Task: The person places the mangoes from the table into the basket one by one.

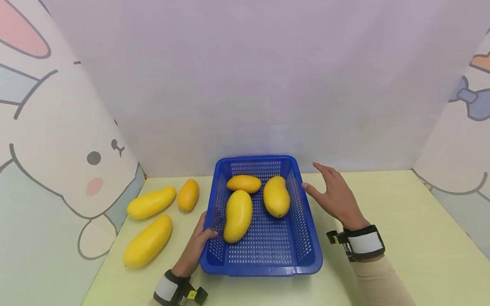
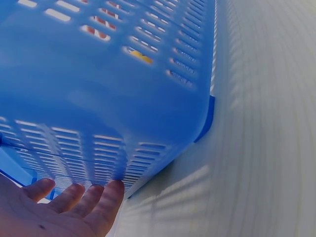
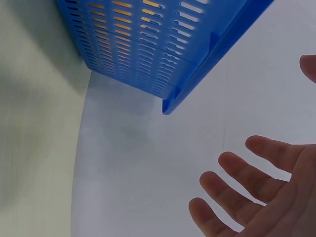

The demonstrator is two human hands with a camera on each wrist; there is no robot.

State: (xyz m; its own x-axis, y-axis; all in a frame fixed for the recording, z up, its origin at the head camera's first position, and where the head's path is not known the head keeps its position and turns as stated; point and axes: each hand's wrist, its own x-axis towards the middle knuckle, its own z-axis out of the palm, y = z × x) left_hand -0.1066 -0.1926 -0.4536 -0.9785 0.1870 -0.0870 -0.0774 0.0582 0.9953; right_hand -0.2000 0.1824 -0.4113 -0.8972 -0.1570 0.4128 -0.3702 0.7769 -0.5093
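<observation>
A blue plastic basket [image 1: 264, 270] with slotted walls stands in the middle of the table in the head view. Inside lie a small mango [image 1: 243, 184] at the back, a long yellow mango [image 1: 238, 216] at the left and a plump mango [image 1: 276, 197] at the right. My left hand [image 1: 194, 247] holds the basket's left side, thumb over the rim; in the left wrist view its fingers [image 2: 106, 207] lie along the outer wall. Apart from the basket's right side, my right hand [image 1: 338, 199] is raised with fingers spread and nothing in it.
Left of the basket, a small orange-yellow mango [image 1: 188, 195] and two longer mangoes, one behind [image 1: 151, 202] and one in front [image 1: 148, 241], lie on the pale table [image 1: 413, 221]. A plain wall [image 1: 268, 85] rises behind; cartoon-printed panels flank both sides.
</observation>
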